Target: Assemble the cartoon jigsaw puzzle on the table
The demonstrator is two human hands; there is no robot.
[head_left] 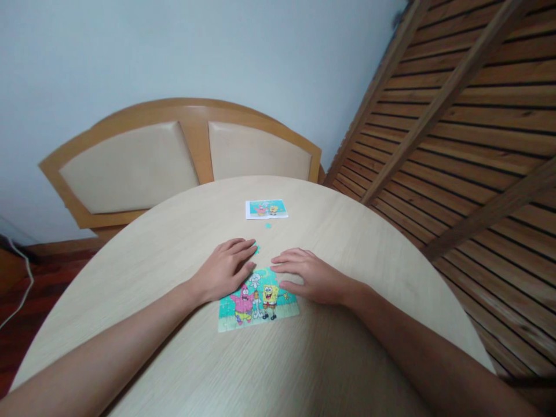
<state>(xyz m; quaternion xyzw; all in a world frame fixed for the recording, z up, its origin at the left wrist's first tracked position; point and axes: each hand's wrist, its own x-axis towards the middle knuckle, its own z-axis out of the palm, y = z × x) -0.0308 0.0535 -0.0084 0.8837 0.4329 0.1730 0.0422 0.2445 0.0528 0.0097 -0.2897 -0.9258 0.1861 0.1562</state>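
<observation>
A largely assembled jigsaw puzzle (252, 310) with a pink, a pale and a yellow cartoon figure lies on the round table. My left hand (226, 269) rests over its upper left part, fingers spread, with fingertips at a small teal piece (258, 249) above the puzzle. On the other side my right hand (310, 275) lies over the upper right edge, its fingers apart and nothing visible held in them. Farther up sits a single loose teal piece (268, 226), just below a picture card (267, 209) showing similar figures. The palms hide parts of the puzzle's top corners.
The round wooden table (174, 370) fills the foreground. Behind it stands a wide chair or bench back (197, 133) with cream panels against a pale wall. A slatted wooden screen (469, 116) leans along the right. A white cable (28, 278) hangs at far left.
</observation>
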